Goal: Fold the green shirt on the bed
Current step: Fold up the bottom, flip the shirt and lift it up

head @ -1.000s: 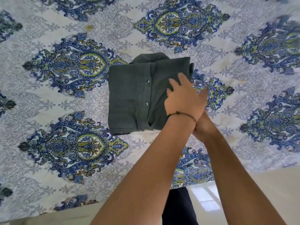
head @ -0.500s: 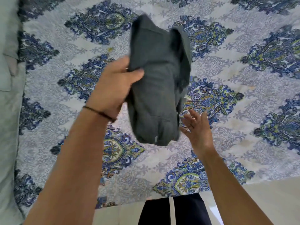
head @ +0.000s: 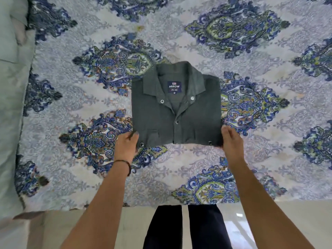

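Observation:
The dark green shirt lies folded into a neat rectangle in the middle of the bed, collar up and away from me, a blue label showing inside the neck. My left hand grips its near left corner, the thumb on top of the cloth. At the near right corner my right hand pinches the edge with fingers curled. Both corners rest on the bedspread.
The bed carries a white spread with blue and green paisley medallions. A pale green pillow or cover runs along the left side. The bed's near edge ends at a light tiled floor, where my dark trousers show.
The shirt was lifted in my left hand and turned over. It now lies flat, collar side up, with a hand on each near corner.

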